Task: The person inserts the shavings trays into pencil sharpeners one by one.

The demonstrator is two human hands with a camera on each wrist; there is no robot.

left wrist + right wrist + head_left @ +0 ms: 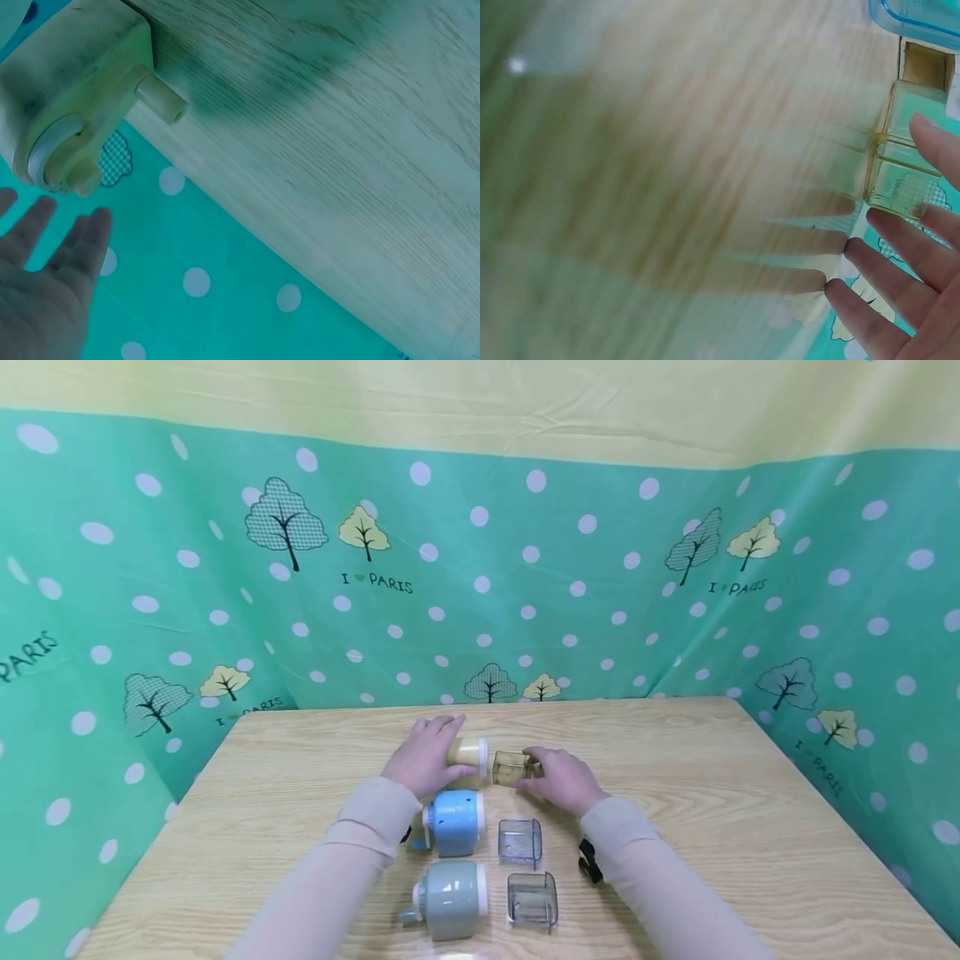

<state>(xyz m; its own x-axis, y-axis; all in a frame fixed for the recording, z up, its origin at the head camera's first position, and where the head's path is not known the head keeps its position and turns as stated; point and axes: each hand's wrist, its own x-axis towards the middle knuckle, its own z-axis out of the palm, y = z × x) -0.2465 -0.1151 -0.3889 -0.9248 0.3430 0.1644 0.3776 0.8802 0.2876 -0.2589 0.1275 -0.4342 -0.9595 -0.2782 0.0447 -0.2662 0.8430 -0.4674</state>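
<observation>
1. Our left hand (422,757) rests on the yellow sharpener (468,752) at the far end of the row on the bench (720,793). In the left wrist view the fingers (82,244) look straight and slightly apart, just beside the sharpener body (71,97), not wrapped round it.
2. Our right hand (564,779) is at the clear yellow drawer (512,768), which sits just right of the yellow sharpener. The right wrist view shows the fingers (889,259) straight and spread, tips at the drawer (904,161); we can't confirm a pinch.
3. The yellow sharpener lies on its side, crank end towards our left; its crank knob (161,97) sticks out over the bench.
4. Nearer to us: blue sharpener (452,823) with a clear blue drawer (520,841) to its right, apart from it.
5. Nearest row: grey-green sharpener (450,899) with a clear grey drawer (532,899) beside it, also apart.
6. Green dotted cloth (525,568) surrounds the bench.
</observation>
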